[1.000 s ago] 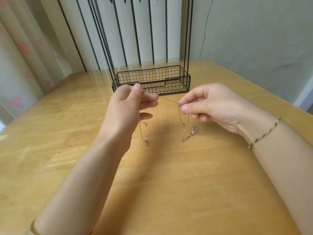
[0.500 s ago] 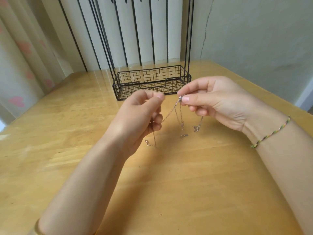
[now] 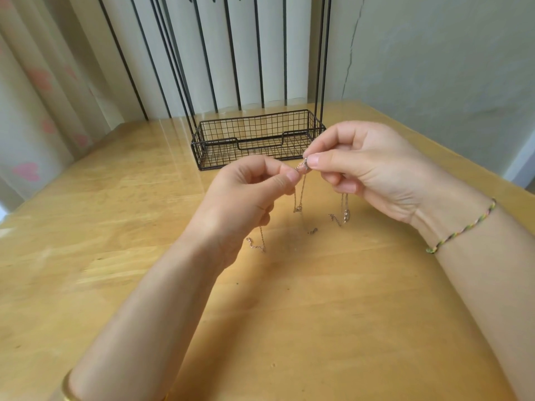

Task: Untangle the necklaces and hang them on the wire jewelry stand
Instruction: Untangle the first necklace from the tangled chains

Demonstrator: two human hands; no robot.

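In the head view, two bare hands were held up close together over a wooden desk [image 3: 289, 328]. The left hand [image 3: 246, 198] had its fingers [image 3: 285, 176] curled, and the thumb and first finger pinched tight on the necklaces [image 3: 301, 192]. The right hand [image 3: 362, 169] was just beside it, its fingers [image 3: 324, 162] also curled, and its thumb and first finger pinched the same small shiny bit of chain. The tips of both hands were almost touching there. The necklaces were very thin chains, up in the air between the two hands and a little above the desk. One chain hung down in a loop from the pinch. Another chain came out from under the left hand, and its end lay on the desk. More chain hung under the right hand with a small shiny piece on it; I could not tell which chain belonged to which necklace. The wire jewelry stand [image 3: 257, 140] stood on the far side of the desk, behind the hands and apart from them. It had a black wire basket at the bottom and tall thin black rods going up out of the picture. A woven string bracelet [image 3: 463, 227] went round the right wrist, and a gold bangle [image 3: 68, 389] showed on the left arm. A curtain [image 3: 34, 111] with pink hearts hung on the left, and a pale wall [image 3: 434, 53] was on the right.
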